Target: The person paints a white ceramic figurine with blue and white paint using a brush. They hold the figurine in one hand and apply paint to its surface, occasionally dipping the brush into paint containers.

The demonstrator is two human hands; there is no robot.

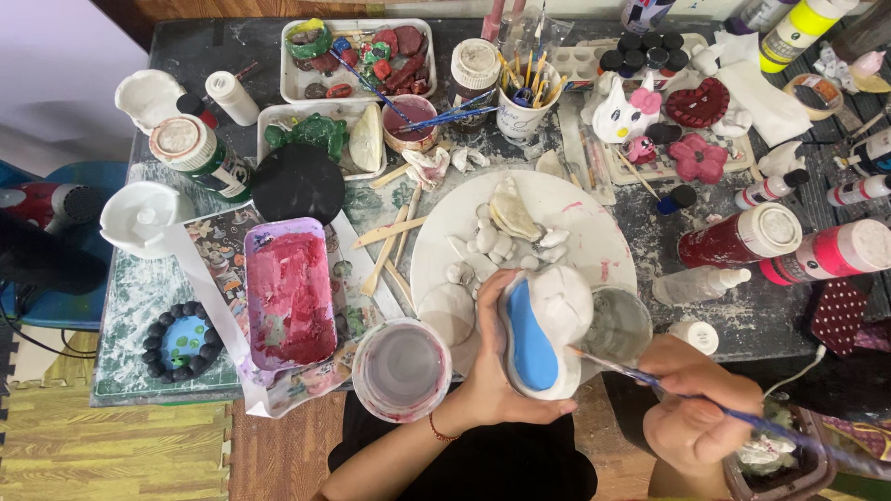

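Gripping figurine [543, 329] in left hand [492, 371] fingers | right hand [691, 408] pinching paintbrush [650, 380], tip near figurine's blue patch | plate [594, 232] beyond fingertips

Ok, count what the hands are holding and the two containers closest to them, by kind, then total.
Plaster figure, part painted blue, in left hand: 1
Paintbrush, in right hand: 1
Water cup: 1
Clear glass: 1
Total: 4
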